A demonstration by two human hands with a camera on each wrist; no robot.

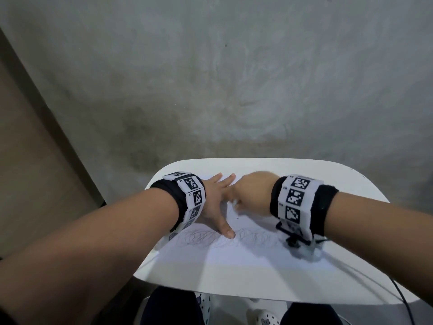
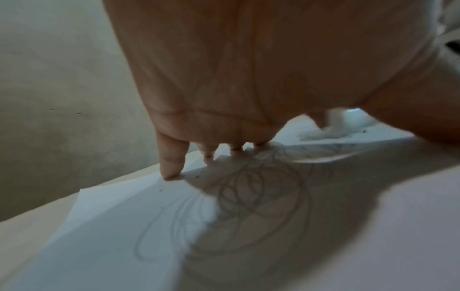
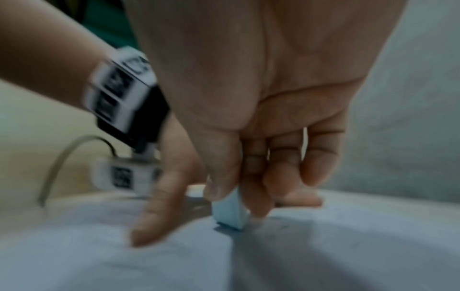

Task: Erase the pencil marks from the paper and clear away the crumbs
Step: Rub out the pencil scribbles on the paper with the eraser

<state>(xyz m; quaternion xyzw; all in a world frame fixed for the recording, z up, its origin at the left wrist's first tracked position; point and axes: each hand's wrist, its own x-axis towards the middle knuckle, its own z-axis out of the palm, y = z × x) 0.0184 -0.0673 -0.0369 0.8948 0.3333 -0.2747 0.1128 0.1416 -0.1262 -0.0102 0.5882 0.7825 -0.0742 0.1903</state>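
Left hand (image 2: 224, 78), fingertips (image 2: 171, 173) spread and pressing white paper (image 2: 112, 226) bearing looped pencil marks (image 2: 261, 193), dark crumbs (image 2: 198, 176) nearby.

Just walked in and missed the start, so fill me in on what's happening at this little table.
A person is erasing looping pencil scribbles from a white sheet of paper on a small white rounded table. The left hand presses flat on the sheet, fingers spread, to hold it still. The right hand pinches a small pale blue eraser and rubs its tip on the paper. Plenty of scribbles remain, and a few dark crumbs lie on the sheet.
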